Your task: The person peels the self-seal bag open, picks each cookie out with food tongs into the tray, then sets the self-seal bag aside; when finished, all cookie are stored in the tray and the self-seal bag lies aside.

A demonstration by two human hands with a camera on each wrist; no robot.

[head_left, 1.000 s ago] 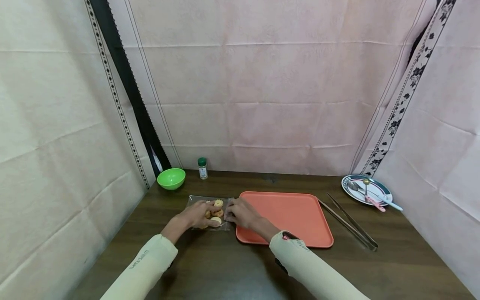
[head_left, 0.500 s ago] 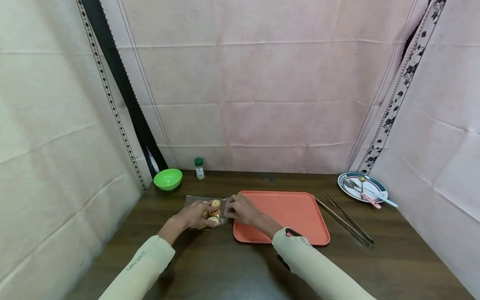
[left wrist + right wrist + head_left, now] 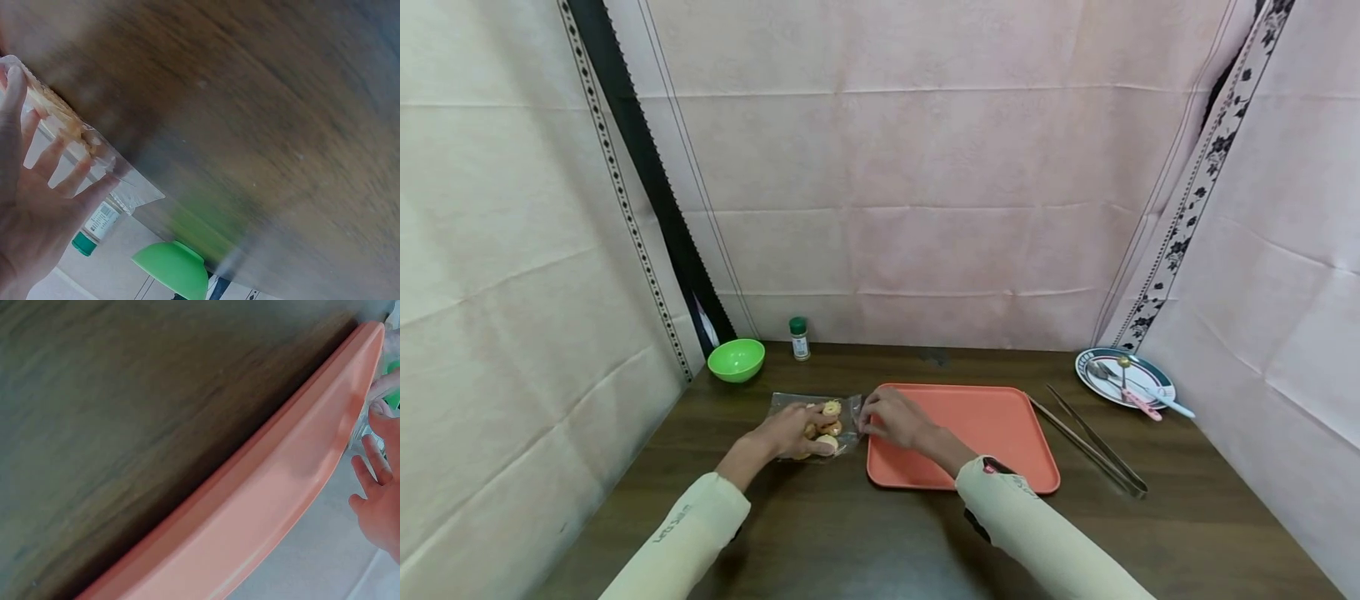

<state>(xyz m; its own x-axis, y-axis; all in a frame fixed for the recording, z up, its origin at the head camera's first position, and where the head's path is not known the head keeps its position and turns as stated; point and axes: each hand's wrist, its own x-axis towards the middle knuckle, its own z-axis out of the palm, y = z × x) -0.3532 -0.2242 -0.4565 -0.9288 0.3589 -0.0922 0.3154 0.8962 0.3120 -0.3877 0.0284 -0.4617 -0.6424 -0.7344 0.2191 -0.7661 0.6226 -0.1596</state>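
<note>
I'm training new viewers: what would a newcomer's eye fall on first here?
Most likely the tray, coral and broad in the middle of the table. Next, the bowl, bright green at the table's back left corner. Then the clear bag of cookies left of the tray, with the left grip spread over it and the right grip at its edge.

My left arm (image 3: 677, 533) and right arm (image 3: 1045, 525) reach forward and converge. My left grip (image 3: 782, 429) is spread, fingers (image 3: 51, 157) fairly straight, thumb apart. My right grip (image 3: 895, 418) pinches with thumb (image 3: 384, 423) and forefinger (image 3: 386, 384), other fingers loosely extended.
</note>
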